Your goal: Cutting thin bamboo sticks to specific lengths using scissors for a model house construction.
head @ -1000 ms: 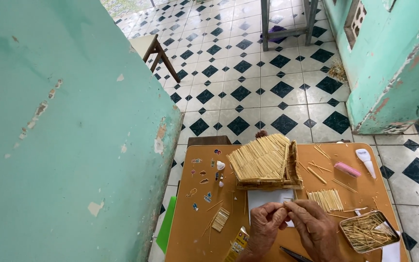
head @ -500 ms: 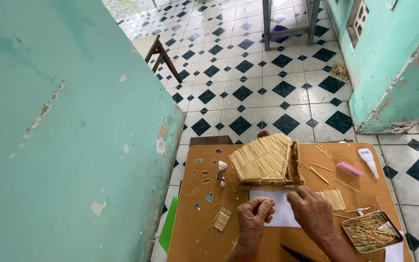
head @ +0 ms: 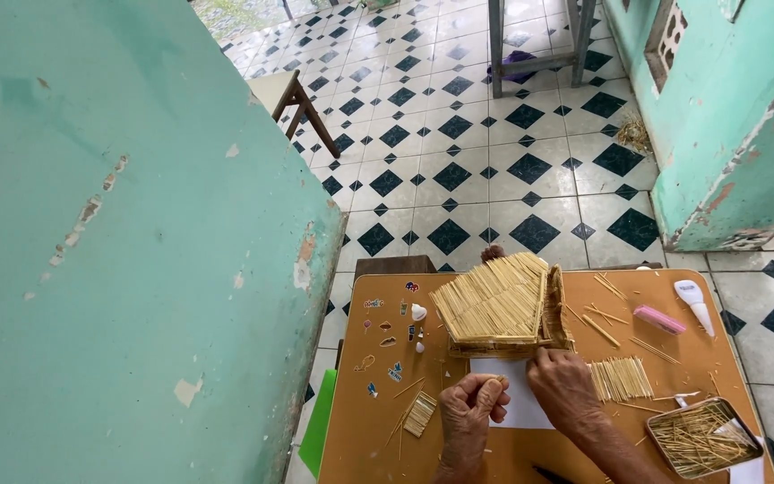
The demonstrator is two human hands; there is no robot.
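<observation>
A person's two bare hands work low over a small orange-brown counter (head: pixel 378 448). The left hand (head: pixel 475 408) is curled into a loose fist, fingers together; what it pinches, if anything, is too small to tell. The right hand (head: pixel 563 385) lies just beside it, fingers bent down, its fingertips touching the lower edge of a little house roof made of thin sticks (head: pixel 499 300). I cannot tell whether this hand grips anything.

Under both hands lies a white sheet of paper (head: pixel 517 394). Just right of the right hand is a flat panel of sticks (head: pixel 622 378); further right and nearer the person, a tray of loose sticks (head: pixel 702 437). Left of the left hand lies a smaller stick bundle (head: pixel 419 414).

Beyond the right hand, a pink flat object (head: pixel 658 319) and a white glue bottle (head: pixel 695 299). Past the counter stretches a black-and-white tiled floor (head: pixel 459 170), with a teal wall (head: pixel 118 242) to the left.
</observation>
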